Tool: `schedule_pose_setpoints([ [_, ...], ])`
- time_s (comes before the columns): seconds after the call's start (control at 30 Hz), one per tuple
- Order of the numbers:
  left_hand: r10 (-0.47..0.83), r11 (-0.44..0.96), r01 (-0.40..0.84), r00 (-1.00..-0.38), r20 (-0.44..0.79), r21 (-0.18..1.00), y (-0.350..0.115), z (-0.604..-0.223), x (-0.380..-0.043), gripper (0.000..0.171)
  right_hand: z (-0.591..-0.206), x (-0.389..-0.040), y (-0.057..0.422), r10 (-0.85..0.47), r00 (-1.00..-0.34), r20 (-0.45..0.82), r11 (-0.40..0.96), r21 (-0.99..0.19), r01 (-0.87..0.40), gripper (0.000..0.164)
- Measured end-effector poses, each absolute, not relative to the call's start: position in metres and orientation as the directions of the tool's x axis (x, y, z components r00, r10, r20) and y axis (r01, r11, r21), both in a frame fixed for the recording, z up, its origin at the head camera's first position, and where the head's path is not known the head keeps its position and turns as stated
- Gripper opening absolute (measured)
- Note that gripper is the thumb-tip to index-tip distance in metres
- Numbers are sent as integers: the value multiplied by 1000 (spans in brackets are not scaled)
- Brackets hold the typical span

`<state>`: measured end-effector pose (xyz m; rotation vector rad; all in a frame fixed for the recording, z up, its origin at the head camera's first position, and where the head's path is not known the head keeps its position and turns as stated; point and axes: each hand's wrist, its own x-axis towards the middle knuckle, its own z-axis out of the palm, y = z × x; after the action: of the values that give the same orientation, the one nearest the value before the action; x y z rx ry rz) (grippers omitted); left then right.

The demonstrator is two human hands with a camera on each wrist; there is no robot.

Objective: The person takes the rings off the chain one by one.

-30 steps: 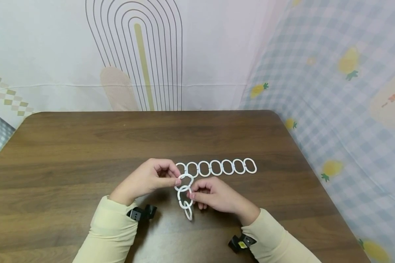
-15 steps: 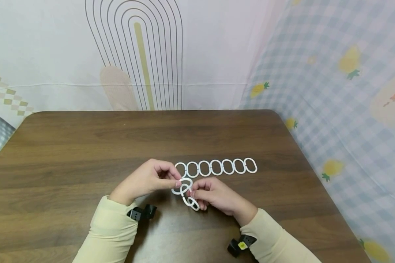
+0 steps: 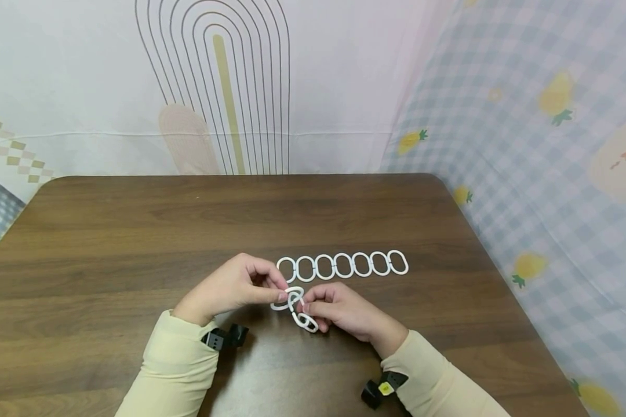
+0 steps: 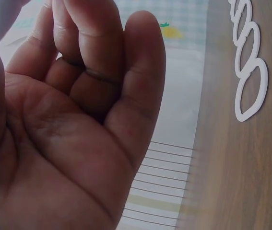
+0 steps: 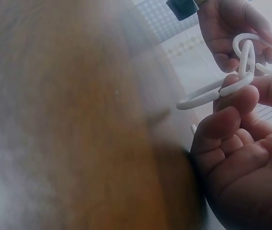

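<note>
Between my hands hangs a short chain of white oval plastic links (image 3: 294, 297), several of them hooked through one another. My left hand (image 3: 235, 288) pinches a link at the chain's upper end between thumb and fingertips. From the other side, my right hand (image 3: 346, 311) pinches a link lower down. In the right wrist view, one link (image 5: 198, 101) sticks out past the right fingertips, and a gap or seam shows in it. The left palm faces the camera in the left wrist view, its fingertips cut off there.
Behind the hands, a straight row of joined white links (image 3: 334, 267) lies flat on the brown wooden table (image 3: 135, 231). A white patterned cloth (image 3: 344, 87) hangs along the far edge, and a blue checked cloth (image 3: 527, 174) along the right.
The held chain has bunched up: its lower links have swung up and to the right toward the right hand. The left hand has hardly moved, and the row on the table stays put.
</note>
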<state>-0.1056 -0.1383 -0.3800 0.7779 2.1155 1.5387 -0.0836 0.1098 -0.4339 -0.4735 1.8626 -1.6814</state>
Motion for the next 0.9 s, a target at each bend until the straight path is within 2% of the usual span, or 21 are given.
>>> schedule_pose_setpoints([
  [0.9,698,242,180,-715,-42,953,-135,-380,-103,10,-435,-85,111,-622,-760,-187,150,-982,119,23],
])
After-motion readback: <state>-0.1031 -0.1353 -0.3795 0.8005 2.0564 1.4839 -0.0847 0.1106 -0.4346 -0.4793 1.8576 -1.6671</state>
